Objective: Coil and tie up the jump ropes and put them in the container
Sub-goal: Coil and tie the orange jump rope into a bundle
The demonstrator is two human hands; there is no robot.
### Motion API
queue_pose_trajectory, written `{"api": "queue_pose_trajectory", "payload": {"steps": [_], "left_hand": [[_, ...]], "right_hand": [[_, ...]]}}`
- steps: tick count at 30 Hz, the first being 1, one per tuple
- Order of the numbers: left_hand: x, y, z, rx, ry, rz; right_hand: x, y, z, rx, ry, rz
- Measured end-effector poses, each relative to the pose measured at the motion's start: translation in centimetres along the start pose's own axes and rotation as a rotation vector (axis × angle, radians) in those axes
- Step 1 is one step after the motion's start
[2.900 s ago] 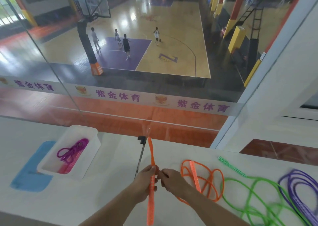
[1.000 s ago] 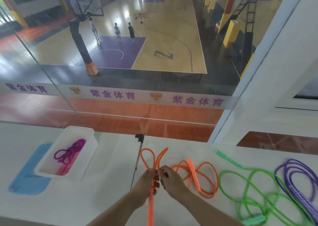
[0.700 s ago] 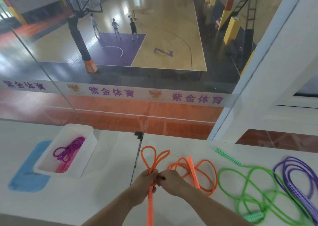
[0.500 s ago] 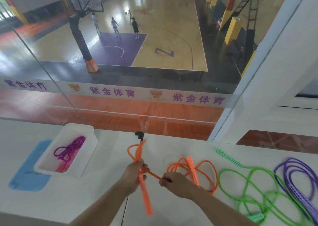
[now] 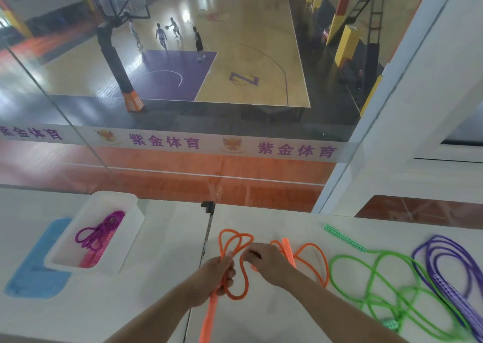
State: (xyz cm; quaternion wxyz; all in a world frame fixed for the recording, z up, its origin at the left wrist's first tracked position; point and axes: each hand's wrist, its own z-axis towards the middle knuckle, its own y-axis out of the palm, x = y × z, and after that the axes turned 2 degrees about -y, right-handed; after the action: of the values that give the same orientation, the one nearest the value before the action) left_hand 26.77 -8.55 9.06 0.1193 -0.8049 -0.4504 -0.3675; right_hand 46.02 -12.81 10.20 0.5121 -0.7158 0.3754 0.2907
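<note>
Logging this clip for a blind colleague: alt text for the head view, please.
Two bare hands coil an orange jump rope on a white table. A white container at left holds a coiled purple-pink rope; green and purple ropes lie loose at right.

My left hand [image 5: 218, 274] covers where the orange rope [image 5: 236, 240] meets its handle, whose lower end runs off the bottom edge. The purple rope [image 5: 444, 277] and green rope [image 5: 379, 285] are cut off at the right corner and blurred. Players on the court are too small to make out.
</note>
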Motion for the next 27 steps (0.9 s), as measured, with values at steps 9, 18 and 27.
{"api": "queue_pose_trajectory", "payload": {"steps": [9, 18, 27], "left_hand": [[-0.6, 2.0, -0.7, -0.085, -0.083, 0.103], [-1.5, 1.1, -1.0, -0.169, -0.181, -0.089], [-1.2, -7.6, -1.3, 0.141, -0.070, -0.372]], "right_hand": [[-0.1, 1.1, 0.0, 0.037, 0.062, 0.029], [2.2, 0.4, 0.8, 0.067, 0.118, -0.027], [6.9, -3.4, -0.5, 0.104, 0.185, -0.110]]}}
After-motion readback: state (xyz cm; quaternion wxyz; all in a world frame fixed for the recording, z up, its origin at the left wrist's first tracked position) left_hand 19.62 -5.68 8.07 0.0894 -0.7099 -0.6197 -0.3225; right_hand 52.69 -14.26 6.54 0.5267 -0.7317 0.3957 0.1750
